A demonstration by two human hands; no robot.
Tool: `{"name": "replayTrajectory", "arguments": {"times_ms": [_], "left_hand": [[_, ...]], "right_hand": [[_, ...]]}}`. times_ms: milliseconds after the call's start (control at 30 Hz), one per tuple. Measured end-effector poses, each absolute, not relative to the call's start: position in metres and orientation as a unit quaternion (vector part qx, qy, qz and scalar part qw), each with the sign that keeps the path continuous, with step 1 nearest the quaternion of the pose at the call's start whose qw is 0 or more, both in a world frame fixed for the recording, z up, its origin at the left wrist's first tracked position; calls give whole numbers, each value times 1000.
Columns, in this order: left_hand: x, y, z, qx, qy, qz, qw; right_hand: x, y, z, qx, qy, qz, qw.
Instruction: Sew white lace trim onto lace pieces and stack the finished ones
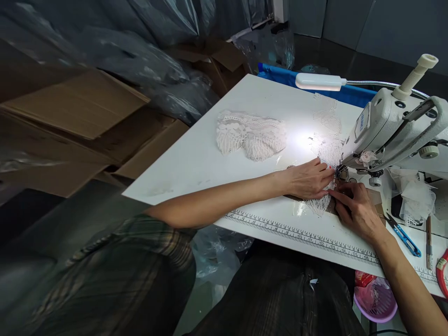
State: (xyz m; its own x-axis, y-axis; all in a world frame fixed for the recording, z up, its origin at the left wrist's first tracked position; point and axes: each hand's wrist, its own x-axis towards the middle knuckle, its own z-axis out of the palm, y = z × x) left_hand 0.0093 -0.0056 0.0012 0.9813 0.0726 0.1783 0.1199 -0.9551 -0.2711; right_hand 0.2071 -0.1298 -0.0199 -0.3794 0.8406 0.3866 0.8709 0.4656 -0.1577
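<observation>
White lace point(319, 206) lies under the presser foot of a sewing machine point(381, 126) and runs back across the table. My left hand point(310, 179) rests on the lace just left of the needle area, fingers bent together and gripping it. From the right, my right hand point(360, 212) pinches the near edge of the same lace close to the foot. The two hands almost meet at the fingertips. Farther left on the table sits a separate bunched piece of white lace point(250, 134), touched by neither hand. Fingers hide part of the lace at the needle.
A white lamp point(318, 81) lights the white table point(196, 172). Printed ruler markings point(297, 233) follow its front edge. Blue thread snips point(404, 235), a brown-handled tool point(429, 242) and red scissors handles point(441, 273) lie right. Cardboard boxes point(70, 107) stand left; a purple basket point(383, 315) is below.
</observation>
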Motion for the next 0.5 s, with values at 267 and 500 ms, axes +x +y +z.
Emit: {"name": "replayTrajectory", "arguments": {"times_ms": [267, 500], "left_hand": [[9, -1, 0, -989, -95, -116, 17], [7, -2, -12, -986, -115, -122, -18]], "right_hand": [[208, -129, -20, -532, -818, -27, 216], [209, -128, -19, -523, -819, -24, 234]]}}
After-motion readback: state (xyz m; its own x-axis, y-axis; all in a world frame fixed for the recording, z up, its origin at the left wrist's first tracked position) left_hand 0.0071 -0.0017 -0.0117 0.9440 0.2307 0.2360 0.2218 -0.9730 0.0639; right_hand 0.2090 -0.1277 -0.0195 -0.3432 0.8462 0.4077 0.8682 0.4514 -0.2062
